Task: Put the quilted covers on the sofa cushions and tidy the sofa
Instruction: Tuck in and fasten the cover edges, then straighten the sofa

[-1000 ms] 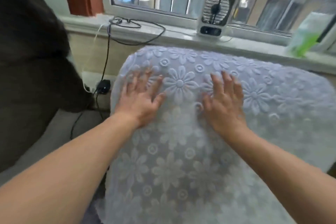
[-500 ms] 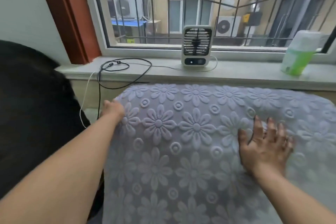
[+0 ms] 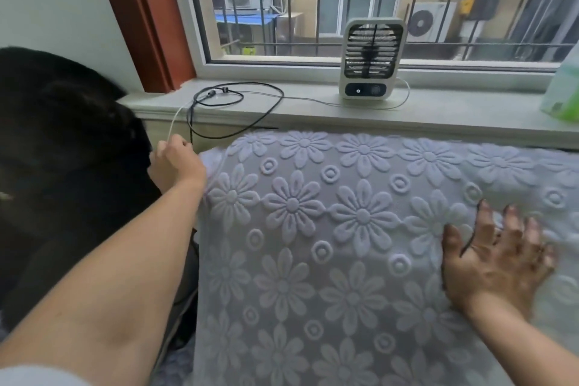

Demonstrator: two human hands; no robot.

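Your left hand is stretched out to the far left corner of the cushion, fingers curled down over that corner so the knuckles face you; it looks to be gripping the edge of the quilted cover, though the fingertips are hidden behind the cushion. Your left forearm runs along the cushion's left edge from the near left of the view. Your right hand lies flat on the cover toward the right, palm down, fingers spread and straight, pressing the fabric and holding nothing.

The cushion, in its pale lilac cover with raised flowers and rings, fills the near and right part of the view. Its far edge sits just below the window sill, close against the wall under it. Its left edge drops off beside a dark sofa back, with only a narrow gap between the two where your left arm passes. On the right the cover runs out of view.

On the sill a small desk fan stands upright, well beyond the cushion's far edge. A black cable coils on the sill to the left of the fan and hangs down near your left hand, with a thin white cable beside it. A green and white pack sits at the far right of the sill
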